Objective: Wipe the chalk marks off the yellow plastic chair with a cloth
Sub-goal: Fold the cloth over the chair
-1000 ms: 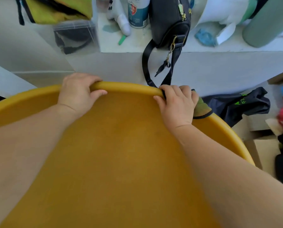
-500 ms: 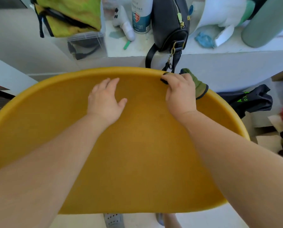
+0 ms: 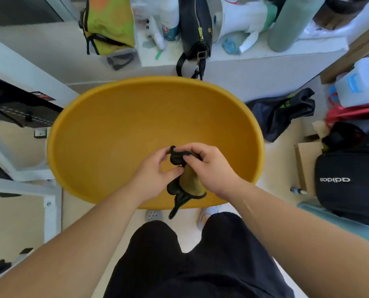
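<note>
The yellow plastic chair (image 3: 119,125) fills the middle of the view, its rounded shell seen from above. No chalk marks show on its bare surface. An olive-green cloth with black trim (image 3: 189,181) hangs bunched over the near part of the shell. My right hand (image 3: 209,166) grips the top of the cloth from the right. My left hand (image 3: 155,173) pinches the same cloth from the left with thumb and fingers. A black strip of the cloth dangles below the chair's near edge.
A white ledge (image 3: 254,52) behind the chair holds a black handbag (image 3: 195,29), a spray can and a green cylinder. A dark bag (image 3: 284,110) and a black backpack (image 3: 349,186) lie on the floor to the right. A white frame (image 3: 29,175) stands at left.
The view pulled back from the chair. Both hands left the chair's far rim and came together near its front edge. My left hand, flat on the shell before, now grips the cloth too.
</note>
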{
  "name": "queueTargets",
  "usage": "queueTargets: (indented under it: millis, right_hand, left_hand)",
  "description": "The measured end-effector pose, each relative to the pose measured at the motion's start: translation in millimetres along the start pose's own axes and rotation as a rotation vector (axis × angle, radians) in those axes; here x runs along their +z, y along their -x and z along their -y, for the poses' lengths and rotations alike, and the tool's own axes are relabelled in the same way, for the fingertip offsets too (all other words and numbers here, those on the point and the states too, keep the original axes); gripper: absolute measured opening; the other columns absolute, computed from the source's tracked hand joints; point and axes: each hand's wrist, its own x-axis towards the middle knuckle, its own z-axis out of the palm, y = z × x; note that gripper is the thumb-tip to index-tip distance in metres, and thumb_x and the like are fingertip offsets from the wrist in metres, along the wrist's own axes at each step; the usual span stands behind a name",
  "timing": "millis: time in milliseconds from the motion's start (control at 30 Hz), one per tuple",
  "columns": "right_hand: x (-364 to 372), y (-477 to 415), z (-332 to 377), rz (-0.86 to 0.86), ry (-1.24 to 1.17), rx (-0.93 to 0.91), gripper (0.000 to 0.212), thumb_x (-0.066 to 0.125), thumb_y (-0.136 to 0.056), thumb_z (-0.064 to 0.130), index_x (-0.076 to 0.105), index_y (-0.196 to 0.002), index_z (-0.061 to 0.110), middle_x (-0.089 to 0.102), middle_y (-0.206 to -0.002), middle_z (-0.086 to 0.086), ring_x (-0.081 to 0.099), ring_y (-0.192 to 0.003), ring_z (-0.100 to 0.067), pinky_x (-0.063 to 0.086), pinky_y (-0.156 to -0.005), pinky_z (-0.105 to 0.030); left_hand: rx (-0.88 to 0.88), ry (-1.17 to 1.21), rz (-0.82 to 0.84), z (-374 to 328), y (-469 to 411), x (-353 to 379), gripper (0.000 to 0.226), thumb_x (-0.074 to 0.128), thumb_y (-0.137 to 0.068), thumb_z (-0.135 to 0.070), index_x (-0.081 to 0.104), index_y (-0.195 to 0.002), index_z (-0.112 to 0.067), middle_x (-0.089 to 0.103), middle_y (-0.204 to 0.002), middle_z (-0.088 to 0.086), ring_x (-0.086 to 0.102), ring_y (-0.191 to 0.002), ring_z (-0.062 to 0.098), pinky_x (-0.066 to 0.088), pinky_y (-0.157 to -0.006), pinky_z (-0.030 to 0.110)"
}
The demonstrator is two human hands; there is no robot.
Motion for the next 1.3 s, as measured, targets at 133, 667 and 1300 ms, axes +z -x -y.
queueTargets:
  millis: [133,667,1300]
  right_hand:
    - [-19.1,36.2,18.9,-0.047,0.041,-0.023,0.032,0.057,-0.103,0.01,0.072,-0.106,0.037,0.067,-0.115,0.013,0.06,-0.11,-0.001,0.048,-0.094,-0.02]
    - [3.8,88.1,77.3,-0.509,0.038,0.19,0.036,0.064,-0.1,0.034,0.056,-0.135,0.037,0.062,-0.103,0.011,0.061,-0.092,-0.006,0.054,-0.082,-0.023]
    - [31.4,287.1,-9.2,-0.858,0.168,0.58,0.009,0.058,-0.102,0.035,0.062,-0.099,0.027,0.065,-0.091,0.003,0.062,-0.083,-0.021,0.046,-0.069,-0.031]
  left_hand:
    - [-0.054,0.161,0.027,-19.6,48.1,7.7,0.005,0.062,-0.095,-0.019,0.066,-0.091,-0.018,0.067,-0.084,-0.009,0.059,-0.077,0.004,0.045,-0.076,0.025]
    - [0.416,-0.142,0.215,-91.4,37.1,-58.1,0.015,0.052,-0.099,-0.025,0.051,-0.085,-0.023,0.055,-0.071,-0.014,0.046,-0.067,0.008,0.036,-0.063,0.03]
    - [0.868,-1.118,0.672,-129.3,66.7,54.1,0.014,0.074,-0.081,-0.029,0.062,-0.075,-0.024,0.061,-0.074,-0.004,0.058,-0.073,0.02,0.039,-0.055,0.026]
